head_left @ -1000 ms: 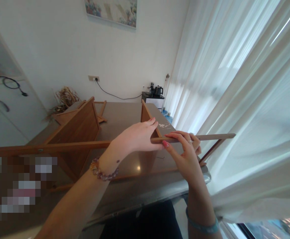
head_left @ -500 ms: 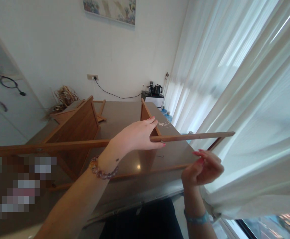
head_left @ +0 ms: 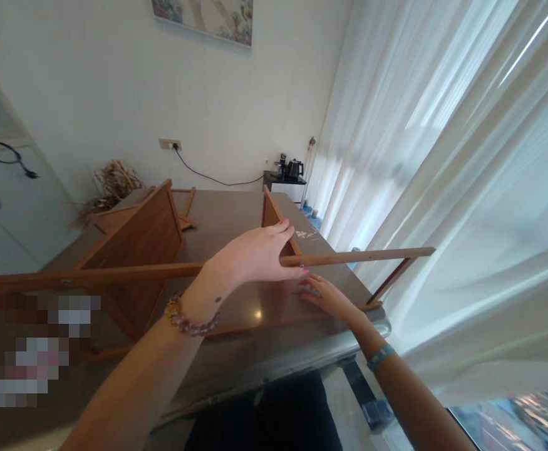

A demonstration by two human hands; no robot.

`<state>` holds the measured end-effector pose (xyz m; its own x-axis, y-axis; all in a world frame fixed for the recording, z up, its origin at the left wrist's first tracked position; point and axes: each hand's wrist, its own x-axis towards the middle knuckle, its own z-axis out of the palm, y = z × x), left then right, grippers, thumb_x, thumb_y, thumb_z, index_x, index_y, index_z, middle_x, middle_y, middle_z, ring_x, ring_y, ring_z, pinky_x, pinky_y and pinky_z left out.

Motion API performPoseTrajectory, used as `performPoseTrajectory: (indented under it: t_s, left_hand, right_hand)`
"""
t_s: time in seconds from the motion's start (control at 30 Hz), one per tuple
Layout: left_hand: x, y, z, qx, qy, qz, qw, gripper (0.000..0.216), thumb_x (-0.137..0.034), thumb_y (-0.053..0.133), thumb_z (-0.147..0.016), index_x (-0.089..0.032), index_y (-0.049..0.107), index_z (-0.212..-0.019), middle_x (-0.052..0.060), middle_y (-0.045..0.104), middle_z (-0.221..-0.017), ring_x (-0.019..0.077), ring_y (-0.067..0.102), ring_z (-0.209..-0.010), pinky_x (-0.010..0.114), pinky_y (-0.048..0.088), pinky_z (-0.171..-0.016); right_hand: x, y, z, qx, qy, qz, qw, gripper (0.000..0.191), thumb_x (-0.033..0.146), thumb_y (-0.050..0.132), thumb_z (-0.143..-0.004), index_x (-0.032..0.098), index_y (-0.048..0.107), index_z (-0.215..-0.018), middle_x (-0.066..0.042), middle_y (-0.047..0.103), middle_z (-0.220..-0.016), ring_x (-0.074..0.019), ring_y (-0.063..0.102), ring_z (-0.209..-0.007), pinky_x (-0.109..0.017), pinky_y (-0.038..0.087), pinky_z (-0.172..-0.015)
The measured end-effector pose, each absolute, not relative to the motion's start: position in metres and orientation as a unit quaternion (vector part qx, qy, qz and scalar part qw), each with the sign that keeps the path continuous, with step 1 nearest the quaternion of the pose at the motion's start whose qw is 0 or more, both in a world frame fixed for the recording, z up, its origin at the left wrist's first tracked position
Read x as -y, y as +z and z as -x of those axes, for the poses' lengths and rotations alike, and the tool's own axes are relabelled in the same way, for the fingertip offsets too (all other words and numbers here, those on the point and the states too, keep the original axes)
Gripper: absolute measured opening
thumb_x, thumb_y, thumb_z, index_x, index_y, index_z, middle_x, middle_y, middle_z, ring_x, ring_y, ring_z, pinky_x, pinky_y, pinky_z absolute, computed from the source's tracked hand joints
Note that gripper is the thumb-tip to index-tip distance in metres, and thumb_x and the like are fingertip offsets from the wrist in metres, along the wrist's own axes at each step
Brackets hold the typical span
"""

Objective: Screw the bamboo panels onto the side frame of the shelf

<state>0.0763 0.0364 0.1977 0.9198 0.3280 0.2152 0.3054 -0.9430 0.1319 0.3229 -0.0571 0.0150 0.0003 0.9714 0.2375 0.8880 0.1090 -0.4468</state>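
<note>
The left hand (head_left: 252,254) grips the wooden rail (head_left: 362,257) where it meets a narrow upright board (head_left: 272,216), its thumb along the near side of the rail and its fingers over the board's edge. Just below and to the right of that thumb, the right hand (head_left: 327,295) reaches under the rail with its fingers stretched toward the left hand; their tips are blurred, so whether they pinch anything I cannot tell. A beaded bracelet (head_left: 186,319) circles the left wrist, and a blue-green band (head_left: 381,356) the right. The rail runs out past both hands: to the right of the right hand it ends at a short crosspiece (head_left: 391,280) that slants down, and to the left of the left hand it passes a larger upright board (head_left: 133,244). A lower rail (head_left: 264,327) lies below the left hand, near the edge of the table (head_left: 222,232) that spreads beneath both hands. Beyond the left hand, on the far left of the table, sit more wooden pieces (head_left: 189,203), with dried stalks (head_left: 116,180) behind them. Straight ahead of the hands, past the table, a black kettle (head_left: 295,168) stands on a small cabinet (head_left: 285,188). Right of the right hand hangs a white curtain (head_left: 424,207).
</note>
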Motion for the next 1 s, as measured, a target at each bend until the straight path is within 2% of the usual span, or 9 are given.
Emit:
performPoseTrajectory:
  t_s: [0.1, 0.33, 0.43, 0.53, 0.6, 0.77, 0.9, 1.0]
  left_hand:
    - [-0.038, 0.197, -0.076, -0.16, 0.121, -0.979, 0.044, 0.093, -0.07, 0.045, -0.079, -0.004, 0.033, -0.144, 0.017, 0.028, -0.152, 0.0277, 0.035, -0.137, 0.036, 0.03, -0.111]
    - [-0.038, 0.196, -0.077, -0.157, 0.122, -0.979, 0.04, 0.094, -0.071, 0.044, -0.079, -0.003, 0.032, -0.144, 0.018, 0.028, -0.151, 0.0282, 0.035, -0.137, 0.036, 0.031, -0.11]
    - [-0.037, 0.196, -0.077, -0.162, 0.122, -0.978, 0.042, 0.094, -0.072, 0.043, -0.079, -0.005, 0.033, -0.144, 0.018, 0.029, -0.151, 0.0283, 0.035, -0.137, 0.036, 0.031, -0.11]
    - [-0.037, 0.196, -0.077, -0.16, 0.124, -0.979, 0.04, 0.094, -0.072, 0.043, -0.079, -0.005, 0.033, -0.144, 0.018, 0.028, -0.152, 0.0289, 0.036, -0.137, 0.036, 0.031, -0.11]
    - [-0.038, 0.196, -0.077, -0.16, 0.119, -0.979, 0.04, 0.094, -0.072, 0.043, -0.079, -0.005, 0.033, -0.144, 0.017, 0.028, -0.152, 0.0288, 0.035, -0.137, 0.036, 0.031, -0.111]
    - [-0.037, 0.196, -0.077, -0.166, 0.119, -0.978, 0.041, 0.093, -0.072, 0.043, -0.079, -0.005, 0.033, -0.144, 0.016, 0.027, -0.152, 0.028, 0.035, -0.137, 0.035, 0.03, -0.111]
    - [-0.037, 0.196, -0.077, -0.168, 0.116, -0.978, 0.04, 0.094, -0.072, 0.043, -0.079, -0.005, 0.033, -0.144, 0.016, 0.027, -0.152, 0.028, 0.035, -0.137, 0.035, 0.031, -0.111]
    - [-0.039, 0.195, -0.077, -0.164, 0.119, -0.979, 0.034, 0.094, -0.072, 0.044, -0.079, -0.005, 0.033, -0.144, 0.017, 0.028, -0.152, 0.0281, 0.034, -0.138, 0.035, 0.031, -0.111]
  right_hand:
    - [0.052, 0.009, -0.324, 0.702, 0.102, 0.659, 0.251, 0.016, 0.033, 0.065, -0.081, 0.019, 0.064, -0.089, -0.003, 0.06, -0.093, -0.0143, 0.059, -0.079, -0.031, 0.049, -0.078]
    - [0.051, 0.007, -0.328, 0.677, 0.12, 0.667, 0.287, 0.02, 0.034, 0.062, -0.082, 0.018, 0.056, -0.072, 0.0, 0.059, -0.072, -0.0145, 0.055, -0.069, -0.029, 0.047, -0.069]
    - [0.06, 0.012, -0.322, 0.661, 0.129, 0.665, 0.323, 0.02, 0.035, 0.057, -0.086, 0.019, 0.054, -0.075, -0.002, 0.065, -0.077, -0.0152, 0.06, -0.072, -0.031, 0.049, -0.071]
    - [0.078, 0.021, -0.31, 0.643, 0.123, 0.655, 0.377, 0.019, 0.035, 0.047, -0.092, 0.02, 0.05, -0.08, -0.008, 0.066, -0.106, -0.0161, 0.063, -0.095, -0.033, 0.051, -0.083]
    - [0.093, 0.029, -0.299, 0.633, 0.079, 0.641, 0.428, 0.017, 0.034, 0.049, -0.092, 0.021, 0.051, -0.082, -0.009, 0.063, -0.116, -0.0174, 0.061, -0.106, -0.037, 0.048, -0.092]
    - [0.127, 0.053, -0.267, 0.646, -0.045, 0.582, 0.493, 0.009, 0.02, 0.056, -0.087, 0.023, 0.051, -0.081, -0.005, 0.066, -0.107, -0.0153, 0.066, -0.093, -0.032, 0.053, -0.081]
    - [0.134, 0.081, -0.241, 0.664, -0.031, 0.514, 0.542, 0.013, 0.013, 0.052, -0.088, 0.025, 0.047, -0.088, -0.002, 0.068, -0.092, -0.0142, 0.067, -0.084, -0.029, 0.053, -0.072]
    - [0.128, 0.1, -0.224, 0.682, -0.044, 0.493, 0.538, 0.012, 0.014, 0.05, -0.089, 0.025, 0.044, -0.09, -0.003, 0.066, -0.089, -0.014, 0.066, -0.082, -0.028, 0.052, -0.07]
